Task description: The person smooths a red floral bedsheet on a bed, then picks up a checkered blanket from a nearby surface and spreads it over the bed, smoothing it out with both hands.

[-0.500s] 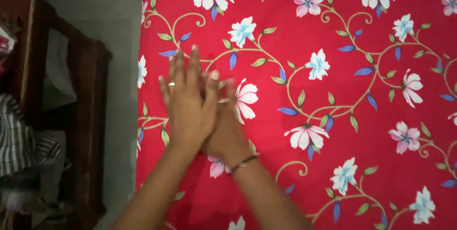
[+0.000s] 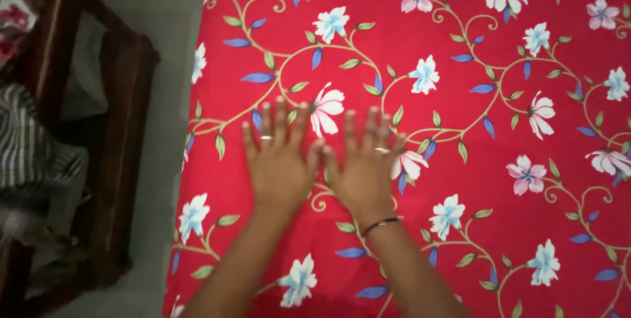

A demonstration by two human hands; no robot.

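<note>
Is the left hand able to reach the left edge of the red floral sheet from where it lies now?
Probably yes: the left hand lies flat on the red floral sheet, and only bare fabric lies between it and the edge.

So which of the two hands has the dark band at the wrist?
The right hand, flat on the red floral sheet; a dark bracelet circles its wrist. The left hand has a bare wrist.

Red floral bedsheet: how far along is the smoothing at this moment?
Done: the red floral bedsheet lies flat and wrinkle-free across most of the view. In hand: the left hand and right hand press palm-down, side by side, fingers spread. Left: the sheet's edge beside the dark wooden chair.
</note>
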